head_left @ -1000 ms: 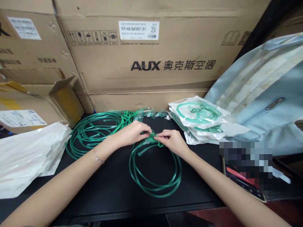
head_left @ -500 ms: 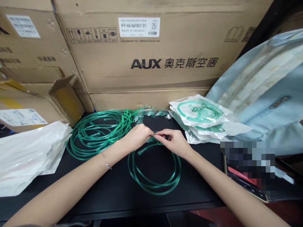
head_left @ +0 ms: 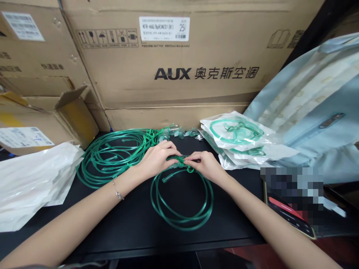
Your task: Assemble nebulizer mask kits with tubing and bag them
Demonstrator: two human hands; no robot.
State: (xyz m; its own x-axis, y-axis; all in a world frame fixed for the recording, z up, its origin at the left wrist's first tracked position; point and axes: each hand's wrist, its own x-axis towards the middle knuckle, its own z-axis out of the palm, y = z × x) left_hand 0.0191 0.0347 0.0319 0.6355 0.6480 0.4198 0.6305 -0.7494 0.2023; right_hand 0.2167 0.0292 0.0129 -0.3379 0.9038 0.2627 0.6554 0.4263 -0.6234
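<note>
A coil of green plastic tubing (head_left: 179, 215) lies on the black table (head_left: 134, 224) in front of me. My left hand (head_left: 157, 158) and my right hand (head_left: 204, 164) meet at the top of the coil. Both pinch the green strap and tube ends bunched there, fingers closed. A bracelet sits on my left wrist. A larger heap of loose green tubing (head_left: 112, 155) lies behind and left of my left hand, with clear mask parts (head_left: 179, 132) at its far end.
Sealed bags holding green tubing (head_left: 238, 136) are stacked at the right. Empty white bags (head_left: 33, 179) lie at the left. Large cardboard boxes (head_left: 179, 71) wall off the back. A pale blue garment (head_left: 316, 112) hangs at the right.
Both hands stayed at the top of the coil, fingers working the green strap. They shifted slightly and closed in on the bunch again.
</note>
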